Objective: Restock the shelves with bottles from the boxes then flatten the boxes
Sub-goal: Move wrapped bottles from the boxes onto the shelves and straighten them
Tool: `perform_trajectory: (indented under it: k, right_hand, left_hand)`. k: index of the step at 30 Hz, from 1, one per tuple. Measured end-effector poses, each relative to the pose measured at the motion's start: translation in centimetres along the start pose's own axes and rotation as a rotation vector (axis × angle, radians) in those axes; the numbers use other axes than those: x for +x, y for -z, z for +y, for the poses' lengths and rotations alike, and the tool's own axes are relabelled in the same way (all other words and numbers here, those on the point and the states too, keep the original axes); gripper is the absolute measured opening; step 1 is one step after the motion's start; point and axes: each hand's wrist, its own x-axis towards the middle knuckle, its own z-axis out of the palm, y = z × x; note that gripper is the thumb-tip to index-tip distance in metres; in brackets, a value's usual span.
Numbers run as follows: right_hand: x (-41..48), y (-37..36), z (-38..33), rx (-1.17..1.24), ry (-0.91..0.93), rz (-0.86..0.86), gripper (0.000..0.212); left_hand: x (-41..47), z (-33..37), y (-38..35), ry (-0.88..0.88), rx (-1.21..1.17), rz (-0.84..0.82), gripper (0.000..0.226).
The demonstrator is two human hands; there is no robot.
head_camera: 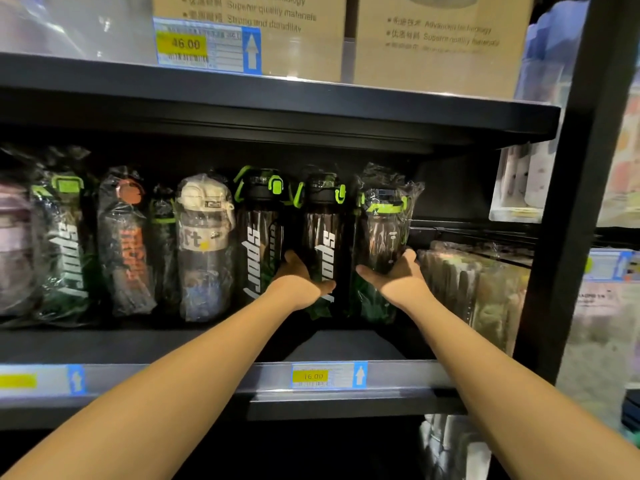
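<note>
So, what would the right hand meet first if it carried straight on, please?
The right hand cups the rightmost bottle, so that first; behind it, probably the shelf's dark back.

- Black metal shelving unit (173, 344), dark upright post (571, 202) at rt.
- Clear price rail (207, 379) along front edge w/ yellow tags (312, 376).
- Light dim under upper shelf (277, 109), brighter up top.

**Two dark bottles upright in the fingers**

The sport bottle (323, 237), black with a green lid clasp and white lettering, stands upright inside the curled fingers of the left hand (298, 282). The wrapped bottle (384, 230), dark with a green band under crinkled clear plastic, stands upright in the right hand (398, 277). More wrapped bottles (204, 244) line the shelf (346, 344) left of both.
</note>
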Motion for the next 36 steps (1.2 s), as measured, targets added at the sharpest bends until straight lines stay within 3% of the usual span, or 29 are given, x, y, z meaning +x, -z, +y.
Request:
perform_trajectory:
  k: [3,6,8,13,23,31,36]
  right_hand:
    - [-2.0,0.8,-0.3,-0.142,0.018,0.021,0.111]
    - [-4.9,1.1,-0.9,-0.434,0.049,0.038,0.088]
    - [-7.4,0.9,-1.6,-0.572,0.095,0.091,0.077]
    - [-15.5,-0.9,-4.7,-0.799,0.17,0.167,0.074]
    - [-35.5,-11.5,-12.1,-0.944,0.117,0.133,0.079]
    - [-48.7,-20.2,-15.5,-0.999,0.104,-0.03,0.076]
    - [-55.9,-24.6,-16.6,-0.949,0.159,-0.139,0.077]
  left_hand:
    - [-2.1,-0.9,1.5,-0.065,0.16,-0.016,0.09]
    - [-4.4,-2.1,3.4,-0.194,0.169,0.037,0.073]
    - [-6.3,-3.2,4.6,-0.251,0.201,0.077,0.073]
    - [-11.4,-7.7,8.1,-0.43,0.51,0.208,0.061]
    - [-22.1,-23.6,17.3,-0.559,0.682,0.24,0.063]
    - [-30.9,-38.7,21.2,-0.444,0.69,0.142,0.066]
    - [-37.9,-47.5,22.0,-0.278,0.714,0.049,0.069]
